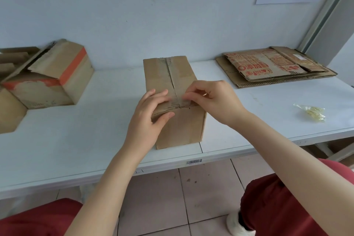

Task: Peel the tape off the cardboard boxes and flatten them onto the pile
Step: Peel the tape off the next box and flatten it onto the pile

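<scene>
One cardboard box is being worked at the middle of the bench, close to the front edge. Its top is being pressed down by the left hand, with fingers laid fairly straight over the near rim and the thumb resting on the front face. The tape along the centre seam is being pinched at its near end by the right hand, fingertips closed on it.

The box is being judged light and moderately stiff. Its worn top skin is being judged liable to tear away with the tape, which looks thin and prone to splitting. A slow, low pull along the seam is therefore being advised, with the hold kept at the tape end.

Open bench is being noted on both sides of the box. The pile of flattened cardboard is lying well apart at the right rear, and further boxes are standing at the left. A crumpled clear wad is lying near the right front edge.
</scene>
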